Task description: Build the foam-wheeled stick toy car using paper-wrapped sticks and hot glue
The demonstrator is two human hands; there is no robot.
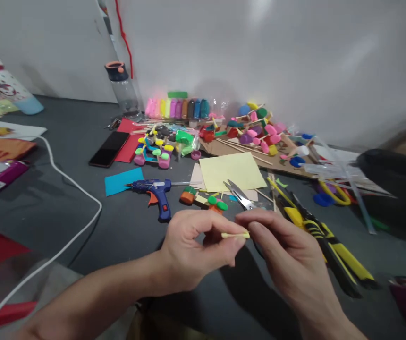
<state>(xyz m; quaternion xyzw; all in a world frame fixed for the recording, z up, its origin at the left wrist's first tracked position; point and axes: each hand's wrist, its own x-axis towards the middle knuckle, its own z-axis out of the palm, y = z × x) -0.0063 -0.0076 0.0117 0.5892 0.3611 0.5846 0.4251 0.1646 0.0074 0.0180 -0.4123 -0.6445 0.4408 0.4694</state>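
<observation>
My left hand (198, 248) is closed, pinching a small pale yellow strip (234, 234) between thumb and forefinger; it looks like folded or rolled paper. At the strip's right end, the bent fingers and thumb of my right hand (284, 252) come together on its tip. Just beyond my hands lie scissors (240, 194), blades pointing away, their handles mostly hidden by my right hand. Behind them is a pale yellow paper sheet (231, 170). Small orange and green pieces (188, 195) sit beyond my left hand.
A blue glue gun (158, 189) lies left of centre, near a phone (109, 148) and a white cable (79, 186). Yellow-black cutters (334, 248) are at right. Colourful small models (153, 151), clay packs (178, 108) and a bottle (123, 89) line the back.
</observation>
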